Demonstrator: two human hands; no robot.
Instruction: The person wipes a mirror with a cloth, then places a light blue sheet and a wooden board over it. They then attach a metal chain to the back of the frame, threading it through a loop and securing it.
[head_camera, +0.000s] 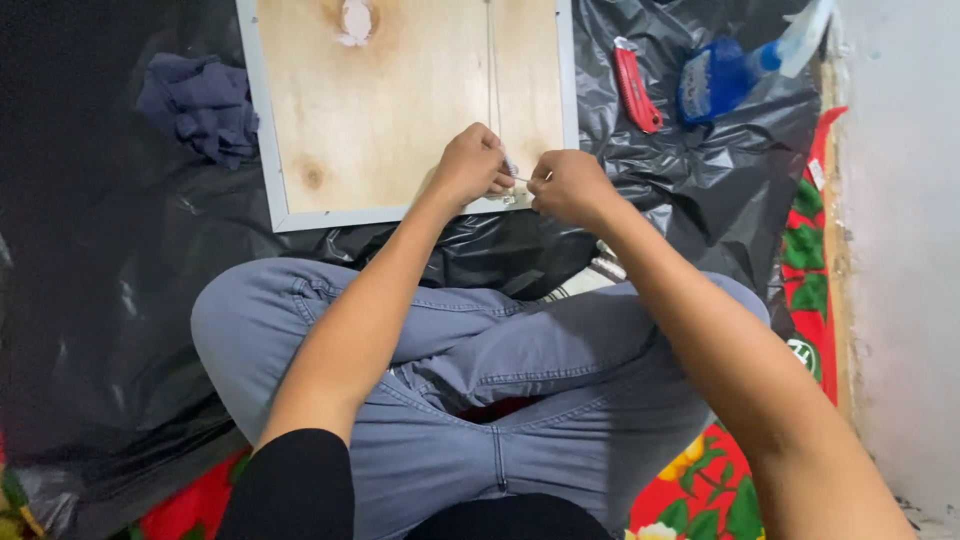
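While pinched, cord between hands

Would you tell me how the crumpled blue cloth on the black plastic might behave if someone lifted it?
The blue cloth lies bunched in soft folds, so it probably goes floppy and drapes. It looks thin, likely light. Resting on the glossy black plastic sheet, it may slide easily if pushed.

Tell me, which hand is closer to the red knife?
The right. The right hand is at the bottom edge of the wooden board, just below and left of the red knife on the black plastic. The left hand is beside it, farther left.
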